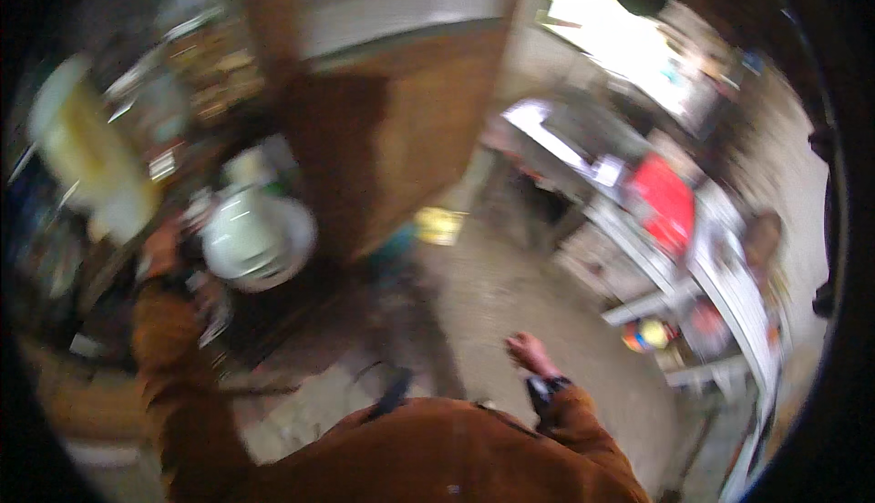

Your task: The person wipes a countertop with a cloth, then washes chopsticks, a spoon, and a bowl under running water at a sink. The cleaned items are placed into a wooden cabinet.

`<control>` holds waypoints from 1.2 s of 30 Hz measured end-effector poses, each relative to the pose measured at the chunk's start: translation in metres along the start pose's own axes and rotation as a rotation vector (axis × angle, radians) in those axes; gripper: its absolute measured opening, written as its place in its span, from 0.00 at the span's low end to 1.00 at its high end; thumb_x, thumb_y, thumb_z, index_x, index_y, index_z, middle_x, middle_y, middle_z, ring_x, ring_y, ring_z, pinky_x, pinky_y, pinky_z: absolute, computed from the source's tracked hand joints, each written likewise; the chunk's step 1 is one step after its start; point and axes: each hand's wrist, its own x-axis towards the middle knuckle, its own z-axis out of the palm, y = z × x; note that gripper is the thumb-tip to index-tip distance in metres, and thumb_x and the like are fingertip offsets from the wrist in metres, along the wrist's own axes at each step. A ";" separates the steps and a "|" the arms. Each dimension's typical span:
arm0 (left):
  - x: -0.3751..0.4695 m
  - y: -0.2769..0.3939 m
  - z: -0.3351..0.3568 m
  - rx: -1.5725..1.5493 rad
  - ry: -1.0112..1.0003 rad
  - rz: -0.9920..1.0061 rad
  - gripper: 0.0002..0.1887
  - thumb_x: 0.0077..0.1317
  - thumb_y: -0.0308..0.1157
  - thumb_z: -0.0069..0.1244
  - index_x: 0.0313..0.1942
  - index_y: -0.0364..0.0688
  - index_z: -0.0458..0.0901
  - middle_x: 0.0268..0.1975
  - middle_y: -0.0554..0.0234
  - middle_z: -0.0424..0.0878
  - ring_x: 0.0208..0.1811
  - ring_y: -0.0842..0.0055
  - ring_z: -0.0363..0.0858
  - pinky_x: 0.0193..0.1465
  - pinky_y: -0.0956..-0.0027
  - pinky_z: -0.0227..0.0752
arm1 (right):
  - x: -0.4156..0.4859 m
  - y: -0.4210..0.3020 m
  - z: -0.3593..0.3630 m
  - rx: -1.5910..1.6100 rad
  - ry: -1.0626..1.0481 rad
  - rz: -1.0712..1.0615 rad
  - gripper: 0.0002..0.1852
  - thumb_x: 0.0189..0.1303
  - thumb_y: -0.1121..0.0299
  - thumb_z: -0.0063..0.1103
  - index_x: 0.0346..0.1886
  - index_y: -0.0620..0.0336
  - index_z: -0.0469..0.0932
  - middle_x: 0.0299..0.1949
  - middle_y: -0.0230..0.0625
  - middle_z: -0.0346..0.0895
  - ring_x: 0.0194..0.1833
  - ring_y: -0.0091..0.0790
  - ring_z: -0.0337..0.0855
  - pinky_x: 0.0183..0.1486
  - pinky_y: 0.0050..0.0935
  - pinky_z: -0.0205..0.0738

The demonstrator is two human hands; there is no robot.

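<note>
My left hand (162, 249) reaches forward at the left into a dark, cluttered surface. Motion blur hides its fingers, so a grip cannot be made out. Just right of it rests a white, domed, brimmed object (256, 240), possibly a hard hat. Beyond the hand, further left, leans a pale yellowish plastic container (89, 151). My right hand (530, 352) hangs low over the concrete floor (492, 305), away from any object. Its fingers look curled in, and nothing shows in them. Dark bands circle both wrists over brown sleeves.
A wooden panel (424, 120) rises ahead. At right stands a pale-framed bench (656, 264) carrying a red object (662, 202), with a colourful round item (649, 335) lower down. Something yellow (439, 225) lies on the floor near the panel. Bright light enters from a window (595, 4).
</note>
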 end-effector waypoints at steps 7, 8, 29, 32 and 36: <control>-0.103 0.103 -0.039 -0.656 0.066 -0.235 0.22 0.75 0.40 0.46 0.58 0.30 0.76 0.55 0.46 0.81 0.55 0.68 0.79 0.56 0.69 0.74 | 0.018 0.035 -0.062 -0.309 0.247 -0.246 0.12 0.61 0.68 0.52 0.45 0.66 0.75 0.47 0.58 0.78 0.48 0.61 0.77 0.49 0.48 0.74; -0.127 0.131 -0.044 -0.634 0.055 -0.262 0.22 0.75 0.40 0.46 0.58 0.31 0.77 0.53 0.47 0.82 0.52 0.68 0.80 0.54 0.69 0.75 | 0.014 0.041 -0.080 -0.282 0.303 -0.219 0.14 0.61 0.69 0.52 0.47 0.66 0.74 0.47 0.58 0.78 0.48 0.61 0.78 0.49 0.48 0.74; -0.335 0.834 0.003 -1.033 -1.394 0.322 0.11 0.67 0.34 0.53 0.31 0.36 0.82 0.23 0.67 0.79 0.23 0.83 0.77 0.25 0.74 0.68 | -0.045 0.304 -0.373 0.758 0.975 0.110 0.24 0.63 0.47 0.60 0.30 0.63 0.83 0.26 0.34 0.81 0.27 0.28 0.78 0.32 0.31 0.74; -0.338 0.909 0.040 -1.038 -1.474 0.316 0.12 0.68 0.36 0.53 0.35 0.35 0.81 0.25 0.65 0.81 0.25 0.80 0.79 0.25 0.71 0.69 | -0.043 0.318 -0.415 1.018 1.039 0.197 0.20 0.65 0.52 0.60 0.29 0.62 0.82 0.27 0.33 0.80 0.28 0.25 0.76 0.31 0.28 0.72; -0.337 1.011 0.098 -1.112 -1.503 0.523 0.11 0.68 0.36 0.54 0.37 0.35 0.82 0.27 0.65 0.81 0.28 0.80 0.80 0.29 0.71 0.72 | -0.033 0.339 -0.487 1.243 1.093 0.123 0.15 0.67 0.62 0.55 0.42 0.67 0.80 0.32 0.41 0.81 0.31 0.32 0.82 0.35 0.28 0.77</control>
